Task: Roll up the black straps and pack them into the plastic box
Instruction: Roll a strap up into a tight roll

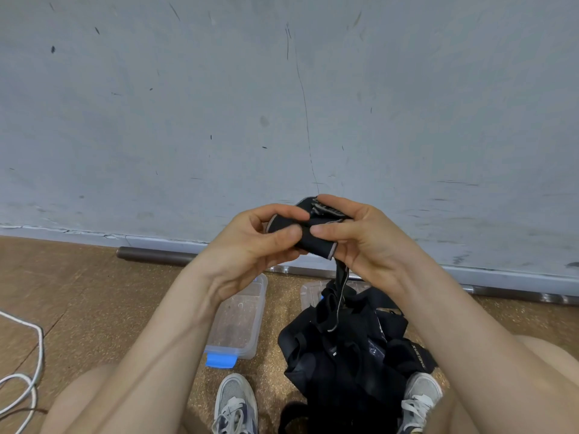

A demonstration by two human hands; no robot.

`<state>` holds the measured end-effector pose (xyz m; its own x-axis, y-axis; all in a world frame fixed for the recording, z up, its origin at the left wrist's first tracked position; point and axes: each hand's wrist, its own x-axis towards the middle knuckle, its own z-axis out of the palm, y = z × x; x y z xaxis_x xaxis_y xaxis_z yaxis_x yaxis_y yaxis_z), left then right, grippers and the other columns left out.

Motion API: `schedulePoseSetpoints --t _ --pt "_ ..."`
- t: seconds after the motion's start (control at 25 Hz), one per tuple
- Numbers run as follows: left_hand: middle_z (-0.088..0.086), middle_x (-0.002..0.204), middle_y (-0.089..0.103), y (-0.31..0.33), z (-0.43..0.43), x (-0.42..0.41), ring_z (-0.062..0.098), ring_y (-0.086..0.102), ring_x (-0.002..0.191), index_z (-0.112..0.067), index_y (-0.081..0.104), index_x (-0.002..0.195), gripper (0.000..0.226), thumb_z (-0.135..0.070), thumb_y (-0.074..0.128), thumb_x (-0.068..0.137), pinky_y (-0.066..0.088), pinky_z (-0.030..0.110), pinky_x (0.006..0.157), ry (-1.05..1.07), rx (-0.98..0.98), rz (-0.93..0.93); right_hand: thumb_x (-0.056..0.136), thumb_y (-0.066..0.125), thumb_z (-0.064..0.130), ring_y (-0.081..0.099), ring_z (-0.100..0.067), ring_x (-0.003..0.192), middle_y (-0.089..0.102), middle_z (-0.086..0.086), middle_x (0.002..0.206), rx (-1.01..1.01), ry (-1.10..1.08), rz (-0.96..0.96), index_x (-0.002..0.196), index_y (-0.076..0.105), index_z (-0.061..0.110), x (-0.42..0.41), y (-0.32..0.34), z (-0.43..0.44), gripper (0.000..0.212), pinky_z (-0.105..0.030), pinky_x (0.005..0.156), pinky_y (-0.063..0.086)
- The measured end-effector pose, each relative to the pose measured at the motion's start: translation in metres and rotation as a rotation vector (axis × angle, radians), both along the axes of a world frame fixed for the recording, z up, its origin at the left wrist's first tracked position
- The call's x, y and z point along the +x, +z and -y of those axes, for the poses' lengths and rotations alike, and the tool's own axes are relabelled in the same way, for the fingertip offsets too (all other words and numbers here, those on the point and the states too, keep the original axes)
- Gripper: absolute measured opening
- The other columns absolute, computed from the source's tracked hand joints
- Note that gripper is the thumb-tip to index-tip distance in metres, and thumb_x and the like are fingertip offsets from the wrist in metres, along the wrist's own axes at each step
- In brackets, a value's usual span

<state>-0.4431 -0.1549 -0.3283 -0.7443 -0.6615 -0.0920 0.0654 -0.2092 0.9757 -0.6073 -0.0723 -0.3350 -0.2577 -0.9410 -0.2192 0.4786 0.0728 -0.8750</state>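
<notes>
You hold a flat woven black strap (317, 243) with a pale stitched edge, partly wound into a soft roll. Your left grip (266, 238) pinches the roll between thumb and curled fingers. Your right grip (355, 236) clasps its other end, with the thumbs nearly meeting. The strap's loose tail hangs from under the right grip into the tangled strap pile (344, 352) on the speckled cork floor (94, 283). The clear rectangular plastic box (238, 322), which has a blue latch, lies beneath your left wrist, beside the pile.
</notes>
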Motion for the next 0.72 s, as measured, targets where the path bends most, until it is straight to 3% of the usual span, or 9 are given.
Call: schedulePoseSetpoints --t 0.08,0.2,0.36,0.56,0.72 --pt "0.011 0.082 0.071 0.001 0.004 0.006 0.021 0.071 0.068 -0.014 0.074 0.090 0.033 -0.013 0.081 0.057 0.058 0.021 0.065 -0.077 -0.025 -0.069 0.068 0.069 -0.010 0.072 -0.025 0.094 0.068 -0.021 0.121 0.021 0.027 0.073 0.128 0.059 0.000 -0.003 0.001 -0.001 0.062 -0.030 0.075 0.061" --pt "0.010 0.075 0.071 -0.001 0.004 0.003 0.017 0.070 0.062 -0.015 0.077 0.081 0.024 -0.020 0.082 0.058 0.055 0.018 0.058 -0.043 -0.069 -0.084 0.080 0.061 -0.013 0.070 -0.025 0.090 0.067 -0.022 0.117 0.036 0.010 0.144 0.126 0.061 -0.001 0.002 0.000 -0.002 0.047 -0.030 0.069 0.060" --pt "0.006 0.077 0.072 0.000 0.001 -0.002 0.015 0.071 0.074 -0.006 0.070 0.086 0.019 -0.022 0.073 0.078 0.055 0.020 0.065 0.044 -0.093 0.003 0.080 0.060 -0.020 0.069 -0.028 0.106 0.065 -0.016 0.124 -0.021 -0.208 -0.001 0.133 0.058 0.009 0.008 -0.003 -0.001 0.061 -0.035 0.075 0.062" --pt "0.001 0.067 0.066 0.005 -0.005 -0.009 0.013 0.066 0.065 -0.010 0.060 0.071 0.016 -0.017 0.074 0.069 0.054 0.022 0.058 0.156 -0.152 0.059 0.079 0.060 -0.020 0.071 -0.022 0.101 0.069 -0.008 0.119 -0.104 -0.325 -0.319 0.137 0.056 0.020 0.017 0.003 -0.003 0.071 -0.044 0.087 0.060" --pt "0.002 0.072 0.066 0.004 -0.003 -0.009 0.016 0.063 0.062 -0.017 0.057 0.076 0.022 -0.001 0.069 0.084 0.049 0.021 0.051 0.211 -0.162 0.084 0.076 0.073 -0.015 0.071 -0.021 0.104 0.067 -0.008 0.124 -0.157 -0.221 -0.258 0.143 0.049 0.016 0.017 0.007 -0.006 0.077 -0.044 0.090 0.058"
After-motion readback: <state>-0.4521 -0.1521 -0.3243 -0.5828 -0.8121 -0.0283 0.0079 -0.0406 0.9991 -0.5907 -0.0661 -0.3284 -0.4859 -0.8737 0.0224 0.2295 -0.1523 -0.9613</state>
